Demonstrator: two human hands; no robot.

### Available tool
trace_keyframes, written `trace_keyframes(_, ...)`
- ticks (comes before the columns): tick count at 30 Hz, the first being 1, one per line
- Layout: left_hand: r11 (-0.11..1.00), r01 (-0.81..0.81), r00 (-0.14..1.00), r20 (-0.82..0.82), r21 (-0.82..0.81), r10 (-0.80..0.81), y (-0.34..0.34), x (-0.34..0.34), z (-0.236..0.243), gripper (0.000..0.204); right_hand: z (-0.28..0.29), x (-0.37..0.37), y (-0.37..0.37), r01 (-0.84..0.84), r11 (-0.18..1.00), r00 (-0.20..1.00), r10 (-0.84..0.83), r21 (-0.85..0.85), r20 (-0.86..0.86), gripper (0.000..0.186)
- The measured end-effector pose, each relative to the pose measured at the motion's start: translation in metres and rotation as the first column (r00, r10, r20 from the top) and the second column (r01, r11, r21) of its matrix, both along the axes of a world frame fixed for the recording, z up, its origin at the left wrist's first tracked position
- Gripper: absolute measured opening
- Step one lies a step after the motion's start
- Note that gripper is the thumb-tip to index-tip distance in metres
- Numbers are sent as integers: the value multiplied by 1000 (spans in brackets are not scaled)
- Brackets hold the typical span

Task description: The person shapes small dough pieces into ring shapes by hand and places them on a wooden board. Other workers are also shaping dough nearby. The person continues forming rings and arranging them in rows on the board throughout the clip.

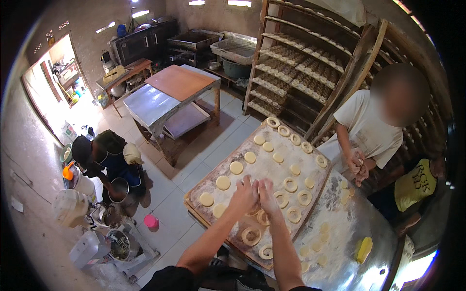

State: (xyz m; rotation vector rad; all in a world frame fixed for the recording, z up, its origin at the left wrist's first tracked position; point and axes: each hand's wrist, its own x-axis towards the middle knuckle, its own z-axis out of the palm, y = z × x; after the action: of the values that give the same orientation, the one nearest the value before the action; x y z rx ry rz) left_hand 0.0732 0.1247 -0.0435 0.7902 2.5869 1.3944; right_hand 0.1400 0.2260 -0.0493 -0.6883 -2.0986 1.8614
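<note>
My left hand [245, 194] and right hand [268, 195] nearly meet, fingers bent; I can't tell if they hold dough. A dough ring [287, 200] sits on the board [262, 167] beside my right fingers.

Pale tiled floor [170, 208], brown walls [199, 17], tall wooden rack [341, 80], bright doorway [58, 92].

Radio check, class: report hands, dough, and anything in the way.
Bare left hand and bare right hand close together, grip unclear. Pale round dough discs leftward, pale dough rings rightward, on floured wooden board. Rings close beside right hand.
</note>
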Motion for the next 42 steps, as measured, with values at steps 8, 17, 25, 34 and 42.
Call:
trace_keyframes(8, 853, 101, 979, -102, -513, -177, -41, -13, 5, 56, 11, 4, -11, -324, 547, 856, -178, 772, 485, 70)
trace_keyframes(17, 855, -328, 928, -304, -401, 213, -106, -16, -26, 45, 4, -45, -22, -339, 766, 921, 152, 546, 358, 49)
trace_keyframes(25, 951, 49, 969, -218, -306, -120, -145, -31, -31, 28, -37, -95, -82, -258, 819, 937, 340, 513, -72, 32)
trace_keyframes(34, 888, 455, 888, 49, 63, -458, -1, 68, 17, 25, -5, 257, 75, 406, 854, 889, -452, 325, 76, 40)
trace_keyframes(42, 281, 958, 264, 217, 52, -940, 171, 292, -22, 27, -40, 464, 135, 426, 581, 553, -774, 693, 309, 23)
